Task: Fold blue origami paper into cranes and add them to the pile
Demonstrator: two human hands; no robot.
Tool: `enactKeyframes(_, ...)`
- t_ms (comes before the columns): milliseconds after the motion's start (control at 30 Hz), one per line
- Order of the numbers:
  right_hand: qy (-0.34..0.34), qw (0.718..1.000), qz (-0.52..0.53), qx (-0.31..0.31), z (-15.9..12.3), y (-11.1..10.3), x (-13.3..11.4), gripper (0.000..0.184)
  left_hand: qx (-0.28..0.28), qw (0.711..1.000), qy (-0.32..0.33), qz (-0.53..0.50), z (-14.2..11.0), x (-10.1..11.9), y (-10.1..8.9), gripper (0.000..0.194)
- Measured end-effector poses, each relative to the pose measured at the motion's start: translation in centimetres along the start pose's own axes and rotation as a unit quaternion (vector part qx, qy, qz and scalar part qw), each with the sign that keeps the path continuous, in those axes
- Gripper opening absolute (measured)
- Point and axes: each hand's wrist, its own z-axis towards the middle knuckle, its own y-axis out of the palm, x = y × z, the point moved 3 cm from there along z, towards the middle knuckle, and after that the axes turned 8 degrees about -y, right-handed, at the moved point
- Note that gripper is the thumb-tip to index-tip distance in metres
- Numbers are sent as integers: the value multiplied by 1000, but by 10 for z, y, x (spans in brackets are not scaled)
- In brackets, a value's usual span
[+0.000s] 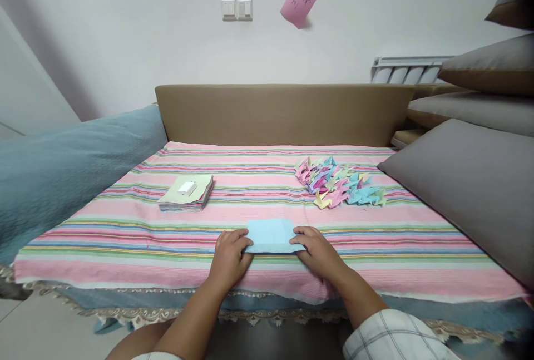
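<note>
A sheet of light blue origami paper (271, 234), with a crease along its near edge, lies on the striped cloth in front of me. My left hand (231, 255) grips its left edge between thumb and fingers. At the opposite edge, my right hand (316, 250) pinches the sheet in the same way. Beyond my right hand is a cluster of folded paper cranes (337, 185) in pink, blue, green, yellow and purple. Farther out on the left sits a stack of coloured paper (187, 193), a pale green sheet on top, with a small white block (187, 188) resting on it.
The striped cloth (137, 232) covers the sofa seat. A brown backrest (283, 115) runs along the far side, a blue-covered armrest (79, 154) stands left, and grey cushions (463, 182) pile up right. A pink note (298, 4) and light switches (236, 9) are on the wall.
</note>
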Motion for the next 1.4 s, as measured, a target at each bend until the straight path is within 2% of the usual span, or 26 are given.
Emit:
enactKeyframes(100, 7, 1000, 5, 19, 1, -4, -3, 21, 12, 1000, -9, -6, 2, 0, -2, 7)
enactKeyframes(167, 12, 1000, 7, 20, 1, -5, -3, 17, 17, 1000, -11, -5, 3, 1, -2, 11)
enactKeyframes(267, 32, 999, 3, 12, 2, -6, -3, 23, 18, 1000, -16, 5, 3, 1, -2, 22)
enactKeyframes(367, 53, 999, -3, 11, 3, -4, -2, 30, 22, 999, -24, 19, 4, 2, -1, 24)
enactKeyframes(633, 85, 993, -52, 71, 6, 4, -2, 24, 40, 996, -73, 39, 6, 7, -2, 26)
enactKeyframes(867, 91, 988, -86, 90, 8, 5, -3, 25, 48, 994, -94, 38, 6, 10, 0, 22)
enactKeyframes(1067, 107, 987, -84, 85, 8, 5, -4, 25, 58, 991, -112, 49, 4, 12, 0, 12)
enactKeyframes(1133, 109, 987, -83, 84, 9, 4, -5, 25, 70, 993, -81, 59, 3, 15, 1, 13)
enactKeyframes(1233, 111, 987, -82, 85, 9, 3, -6, 25, 66, 996, 19, 60, -1, 24, 6, 20)
enactKeyframes(1333, 105, 987, -84, 90, 9, 3, -6, 25, 28, 991, 124, 41, -8, 38, 13, 22)
enactKeyframes(1400, 103, 987, -86, 93, 9, 4, -5, 24, -3, 986, 165, 35, -13, 48, 16, 24)
